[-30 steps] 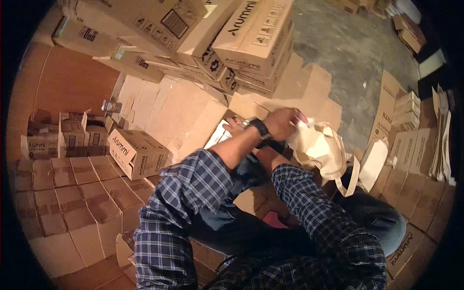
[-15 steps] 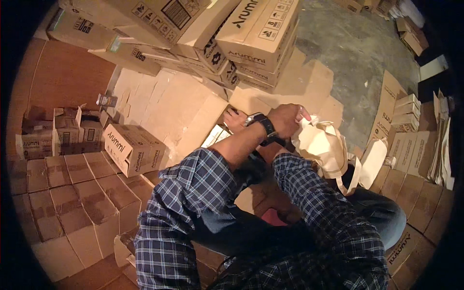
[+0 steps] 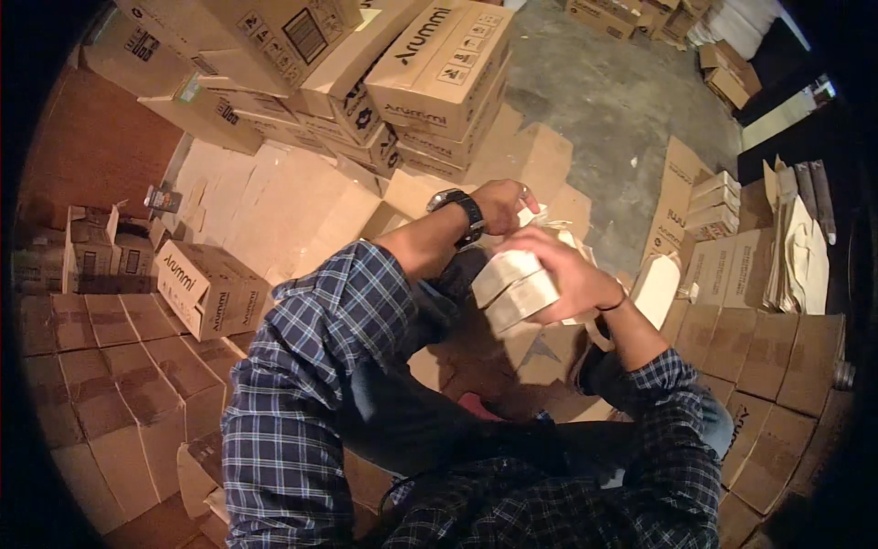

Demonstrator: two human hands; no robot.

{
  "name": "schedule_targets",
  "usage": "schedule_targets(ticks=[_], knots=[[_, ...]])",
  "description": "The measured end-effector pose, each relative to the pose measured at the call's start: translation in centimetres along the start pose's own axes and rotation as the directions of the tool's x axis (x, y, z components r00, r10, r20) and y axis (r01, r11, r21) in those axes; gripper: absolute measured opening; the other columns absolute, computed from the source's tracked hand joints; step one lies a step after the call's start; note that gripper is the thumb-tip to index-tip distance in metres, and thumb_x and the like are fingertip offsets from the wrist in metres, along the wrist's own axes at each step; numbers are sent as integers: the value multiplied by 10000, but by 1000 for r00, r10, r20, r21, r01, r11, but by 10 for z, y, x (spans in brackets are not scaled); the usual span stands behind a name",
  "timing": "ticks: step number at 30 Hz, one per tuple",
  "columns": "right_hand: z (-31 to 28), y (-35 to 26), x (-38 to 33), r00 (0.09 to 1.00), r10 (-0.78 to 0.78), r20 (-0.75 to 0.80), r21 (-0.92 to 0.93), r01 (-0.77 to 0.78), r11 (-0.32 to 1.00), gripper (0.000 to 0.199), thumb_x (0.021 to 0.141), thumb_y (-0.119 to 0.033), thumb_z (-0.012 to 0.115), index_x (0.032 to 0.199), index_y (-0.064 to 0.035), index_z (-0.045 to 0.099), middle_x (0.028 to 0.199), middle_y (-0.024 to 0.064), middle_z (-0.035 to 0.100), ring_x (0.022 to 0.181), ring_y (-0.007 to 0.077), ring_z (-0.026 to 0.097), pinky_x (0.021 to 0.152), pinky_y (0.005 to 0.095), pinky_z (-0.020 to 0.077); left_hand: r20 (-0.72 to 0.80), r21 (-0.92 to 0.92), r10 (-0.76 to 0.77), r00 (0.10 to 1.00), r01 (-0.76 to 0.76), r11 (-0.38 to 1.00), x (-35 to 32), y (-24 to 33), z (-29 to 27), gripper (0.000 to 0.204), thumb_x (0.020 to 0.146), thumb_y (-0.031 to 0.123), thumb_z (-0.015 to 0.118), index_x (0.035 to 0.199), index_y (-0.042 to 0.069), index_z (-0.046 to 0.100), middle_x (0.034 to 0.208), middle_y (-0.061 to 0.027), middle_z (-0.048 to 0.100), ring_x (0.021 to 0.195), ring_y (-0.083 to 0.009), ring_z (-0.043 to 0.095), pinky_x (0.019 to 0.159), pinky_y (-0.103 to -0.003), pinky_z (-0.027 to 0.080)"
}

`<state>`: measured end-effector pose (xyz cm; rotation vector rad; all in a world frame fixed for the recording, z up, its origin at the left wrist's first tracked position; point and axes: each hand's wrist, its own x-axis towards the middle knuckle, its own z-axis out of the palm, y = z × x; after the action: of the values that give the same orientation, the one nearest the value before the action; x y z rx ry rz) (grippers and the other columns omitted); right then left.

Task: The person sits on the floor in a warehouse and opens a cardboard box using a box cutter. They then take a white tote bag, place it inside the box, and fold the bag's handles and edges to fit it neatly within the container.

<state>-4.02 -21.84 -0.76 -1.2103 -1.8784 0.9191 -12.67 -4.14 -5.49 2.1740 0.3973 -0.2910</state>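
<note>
My left hand (image 3: 501, 207), wearing a dark wristwatch (image 3: 468, 218), pinches the rim of a cream-coloured bag (image 3: 551, 221). The bag is mostly hidden behind my right hand; a loop that looks like its handle (image 3: 599, 335) hangs below. My right hand (image 3: 578, 277) grips small white cartons (image 3: 514, 291), two of which show side by side, just in front of the bag. They are tilted, above my lap. Another cream piece (image 3: 657, 291), long and pale, lies to the right of my right wrist.
Stacked brown cartons (image 3: 439, 69) stand at the far left. Rows of taped cartons (image 3: 137, 375) fill the left side, and more cartons (image 3: 768, 366) the right. Flattened cardboard (image 3: 274, 197) covers part of the grey floor (image 3: 604, 101). Folded pale bags (image 3: 805, 265) stand at right.
My right hand has come out from under my left forearm, up and to the right, bringing white cartons to the bag. My left hand keeps the bag's rim. The view has shifted.
</note>
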Motion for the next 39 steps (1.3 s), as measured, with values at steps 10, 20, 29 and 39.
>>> schedule_targets(ticks=[10,20,29,39], knots=[[11,81,-72,878,302,-370,-215,-398,892,836,594,-213,798,1306,-27,401,1167,214,558,1084,382,569,941,410,451,163,-243,4,987,36,969,10,-1,-2,348,813,-67,563,1128,69,620,735,45,534,627,-74,512,558,-233,445],[141,223,-63,552,834,17,-594,-665,453,843,734,-222,698,1428,-18,264,1280,193,523,1207,334,514,972,439,441,46,-339,38,998,-20,940,5,11,1,361,784,-136,507,1061,48,645,695,41,508,598,-75,506,506,-246,407],[177,251,-134,530,842,-96,-188,-841,508,540,754,-256,700,1232,-89,512,1278,158,529,1180,345,502,978,456,423,111,-333,-104,988,136,933,1,-7,-5,371,775,-113,553,1096,54,636,794,44,527,668,-59,521,561,-232,437],[139,258,-148,701,709,75,-299,-662,687,345,802,-385,652,1012,-116,703,1124,117,630,1104,315,541,979,442,404,85,-331,-37,996,64,941,-2,-15,-2,331,802,-73,548,1104,44,613,647,33,525,523,-86,513,459,-266,442]])
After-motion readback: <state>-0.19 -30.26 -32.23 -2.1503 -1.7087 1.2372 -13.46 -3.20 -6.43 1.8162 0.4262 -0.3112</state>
